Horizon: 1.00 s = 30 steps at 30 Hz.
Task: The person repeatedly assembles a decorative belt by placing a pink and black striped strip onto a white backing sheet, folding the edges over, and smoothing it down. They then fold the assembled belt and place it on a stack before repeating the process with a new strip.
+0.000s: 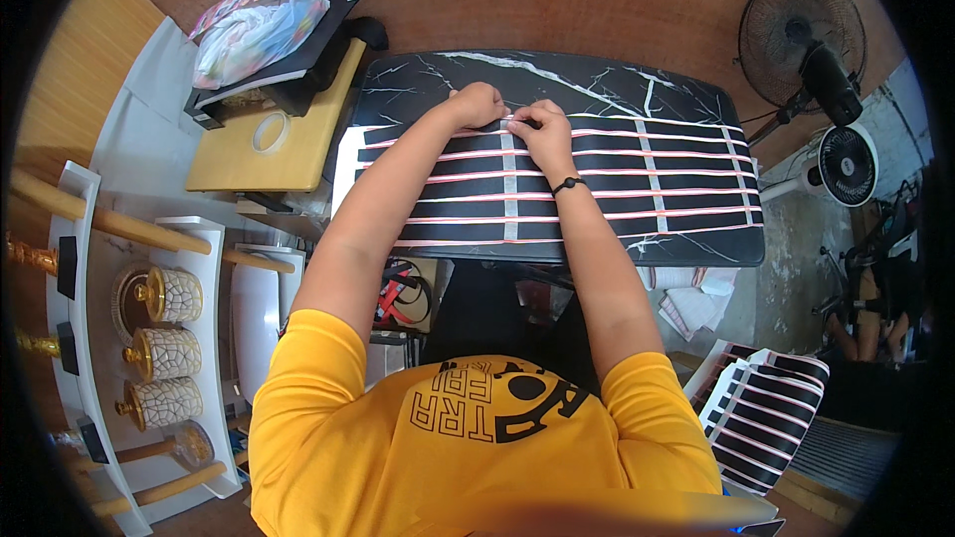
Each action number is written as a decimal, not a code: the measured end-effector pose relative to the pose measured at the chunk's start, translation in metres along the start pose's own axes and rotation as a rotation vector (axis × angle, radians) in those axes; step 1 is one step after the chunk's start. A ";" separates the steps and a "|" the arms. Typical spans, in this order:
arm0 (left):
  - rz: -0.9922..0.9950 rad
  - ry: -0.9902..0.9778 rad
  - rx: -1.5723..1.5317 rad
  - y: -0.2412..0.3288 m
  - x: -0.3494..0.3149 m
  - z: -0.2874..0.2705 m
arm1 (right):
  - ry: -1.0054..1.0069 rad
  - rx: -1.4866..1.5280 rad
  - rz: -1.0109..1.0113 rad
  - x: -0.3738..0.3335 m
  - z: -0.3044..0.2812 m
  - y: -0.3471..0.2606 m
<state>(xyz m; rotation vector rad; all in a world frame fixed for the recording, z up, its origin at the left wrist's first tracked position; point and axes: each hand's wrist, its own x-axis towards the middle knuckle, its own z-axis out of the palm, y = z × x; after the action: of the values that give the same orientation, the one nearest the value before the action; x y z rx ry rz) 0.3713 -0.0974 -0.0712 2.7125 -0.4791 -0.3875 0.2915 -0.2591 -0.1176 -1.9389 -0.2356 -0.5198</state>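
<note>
Running sideways: pink-white strips point(468, 177); right hand point(541, 129) pinching farthest; left hand point(478, 105) grip unclear.

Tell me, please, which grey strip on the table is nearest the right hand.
The leftmost visible strip: its far end lies by the right hand; the other two strips lie farther right.

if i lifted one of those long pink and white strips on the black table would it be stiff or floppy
Probably floppy: the strips look narrow and thin, and some run slightly wavy. They are likely light for their length, showing so little width. Lifting one may tug its neighbours, since grey bands cross them and appear to join them.
</note>
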 end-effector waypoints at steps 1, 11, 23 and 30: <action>-0.007 0.015 -0.026 0.000 -0.001 -0.001 | 0.007 0.010 0.004 0.000 -0.001 -0.001; 0.354 0.247 0.311 0.000 -0.056 -0.021 | -0.108 -0.097 0.029 0.001 -0.006 -0.011; 0.458 0.522 0.363 0.007 -0.024 -0.049 | -0.063 -0.308 -0.065 -0.010 -0.007 -0.028; 0.470 0.303 0.253 0.016 -0.058 -0.007 | -0.028 0.189 0.119 -0.001 -0.012 -0.001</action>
<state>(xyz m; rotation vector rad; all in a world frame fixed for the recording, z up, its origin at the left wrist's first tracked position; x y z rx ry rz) 0.3166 -0.0877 -0.0474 2.7018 -1.0997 0.2200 0.2873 -0.2699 -0.1130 -1.7646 -0.1792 -0.3786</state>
